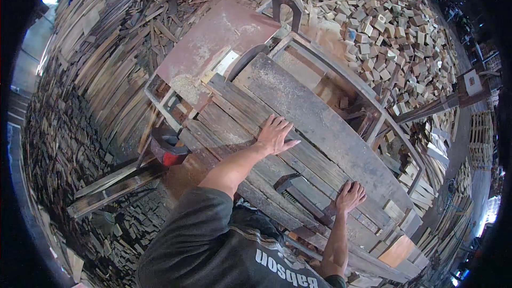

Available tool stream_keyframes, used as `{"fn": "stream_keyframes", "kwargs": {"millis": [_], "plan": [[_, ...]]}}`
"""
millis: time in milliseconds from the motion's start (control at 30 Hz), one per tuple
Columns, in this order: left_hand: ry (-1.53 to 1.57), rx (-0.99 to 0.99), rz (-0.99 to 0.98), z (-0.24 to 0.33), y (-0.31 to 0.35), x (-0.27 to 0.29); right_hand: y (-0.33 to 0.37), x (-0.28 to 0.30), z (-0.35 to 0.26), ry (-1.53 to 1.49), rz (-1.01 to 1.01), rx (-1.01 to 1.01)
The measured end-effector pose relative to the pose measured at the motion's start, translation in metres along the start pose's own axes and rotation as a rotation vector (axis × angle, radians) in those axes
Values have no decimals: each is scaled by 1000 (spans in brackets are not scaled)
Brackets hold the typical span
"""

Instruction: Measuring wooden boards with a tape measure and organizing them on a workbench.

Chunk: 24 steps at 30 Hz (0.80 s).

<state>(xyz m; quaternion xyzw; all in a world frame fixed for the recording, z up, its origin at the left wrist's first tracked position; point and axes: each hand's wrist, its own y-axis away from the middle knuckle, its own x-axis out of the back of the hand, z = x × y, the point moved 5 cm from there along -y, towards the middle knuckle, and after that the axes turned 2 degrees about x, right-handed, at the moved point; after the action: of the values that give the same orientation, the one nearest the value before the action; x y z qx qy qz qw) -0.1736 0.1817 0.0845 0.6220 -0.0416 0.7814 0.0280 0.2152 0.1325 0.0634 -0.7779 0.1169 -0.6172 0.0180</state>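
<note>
Piles of cut wood surround the workplace: long wood strips (101, 58) lie beyond the left side of the tabletop (221, 122), and many wood blocks (384, 37) are heaped beyond its far right side. This tabletop is made of worn boards, with a dark metal plate (298, 104) along the far side. Near its far left end, a dark round part (248, 63) rises, and beside this part is a reddish board (218, 34) with sawdust scattered over it.

One long wooden plank (317, 162) lies on the tabletop, just beside the metal plate, and runs from the far left end toward the near right end. On this plank the left hand (274, 135) rests with palm down; its fingers are spread and the thumb is stretched away from them. Nearer to the right end, the right hand (351, 197) rests near the line where plank and plate meet. Its fingers are a little bent, and I cannot tell if they pinch something. Between the two arms, a dark bracket (288, 181) is on the boards. At the near right corner lie several offcuts, among them an orange-brown piece (397, 250).
</note>
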Motion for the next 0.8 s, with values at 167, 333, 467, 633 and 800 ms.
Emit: {"fn": "stream_keyframes", "kwargs": {"millis": [167,333,467,633,800], "plan": [[12,-4,1,1,-1,-1,0,-3,4,2,-4,-15],[3,0,-17,0,-1,-1,1,-1,1,43,89,51],[-1,11,-19,0,-1,-1,0,1,-2,33,66,39],[3,7,-7,0,0,-2,3,-3,3,63,88,40],[1,-4,18,0,1,0,1,-2,1,-4,45,25]]}}
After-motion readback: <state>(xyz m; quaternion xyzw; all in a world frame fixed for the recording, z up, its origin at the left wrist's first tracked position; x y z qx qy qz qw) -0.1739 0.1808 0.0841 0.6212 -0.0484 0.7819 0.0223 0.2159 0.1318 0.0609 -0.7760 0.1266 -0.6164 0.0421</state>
